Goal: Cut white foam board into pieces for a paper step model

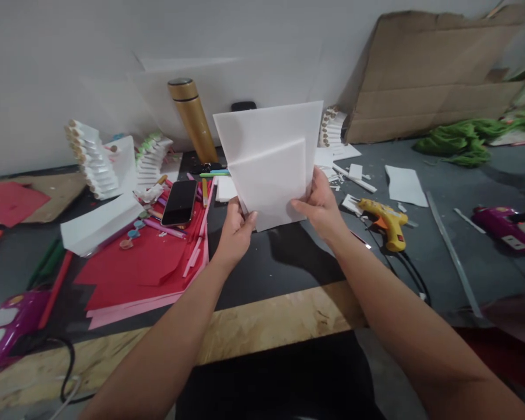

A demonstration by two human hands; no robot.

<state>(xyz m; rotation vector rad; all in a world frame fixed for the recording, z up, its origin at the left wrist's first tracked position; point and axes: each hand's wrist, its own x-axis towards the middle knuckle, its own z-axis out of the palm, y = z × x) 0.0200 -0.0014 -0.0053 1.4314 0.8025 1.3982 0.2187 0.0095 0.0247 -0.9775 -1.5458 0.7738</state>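
White sheets (266,201) held up over the dark tabletop (262,271)

The person's left hand (235,234) pinches the lower left corner, its thumb on the near face. The right hand (320,205) pinches the right edge near the bottom, its thumb also in front; the fingers behind are mostly hidden. A larger sheet (265,128) stands at the back, tilted, and a smaller sheet (273,175) with a slanting top edge lies against its near face. Whether the two are joined, one cannot tell.

To the left, a black smartphone (179,202) rests on red paper (133,274) beside scattered pens, with a gold flask (196,125) standing beyond, near the wall (70,58). To the right, a yellow glue gun (387,223) lies on its side near the right forearm, and a purple glue gun (510,228) lies farther out. Behind them, green yarn (459,142) sits heaped before brown cardboard (429,81) leaning on the wall
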